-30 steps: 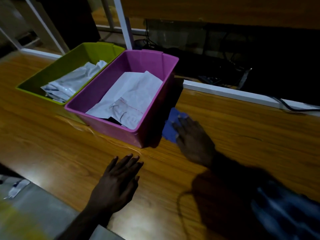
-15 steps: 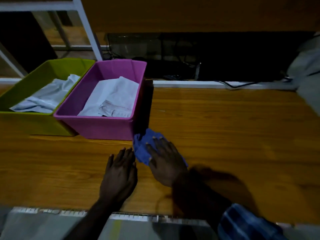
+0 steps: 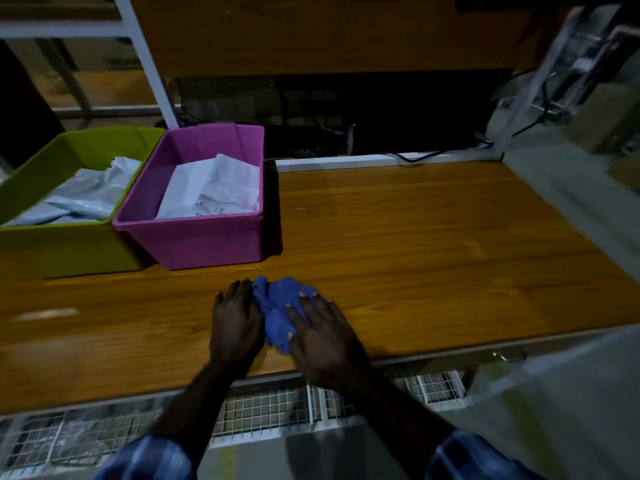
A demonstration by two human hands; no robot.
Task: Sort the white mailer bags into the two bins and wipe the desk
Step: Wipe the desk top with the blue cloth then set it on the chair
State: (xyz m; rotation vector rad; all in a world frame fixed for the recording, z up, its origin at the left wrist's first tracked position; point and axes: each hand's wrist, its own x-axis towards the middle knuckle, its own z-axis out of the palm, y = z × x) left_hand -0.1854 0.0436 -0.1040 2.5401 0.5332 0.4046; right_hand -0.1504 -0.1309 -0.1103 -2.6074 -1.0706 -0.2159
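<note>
The right hand (image 3: pixel 322 336) presses flat-fingered on a blue cloth (image 3: pixel 280 308) near the tabletop's (image 3: pixel 433 254) front edge, the left hand (image 3: pixel 235 325) lying flat and touching the cloth's left side, while white bags (image 3: pixel 214 192) fill the pink bin (image 3: pixel 201 237) and green bin (image 3: pixel 65 251) at the back left.

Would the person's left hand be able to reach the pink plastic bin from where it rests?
Probably yes. The left hand lies flat on the wooden desk beside the blue cloth, and only bare desk lies between it and the pink plastic bin.
</note>
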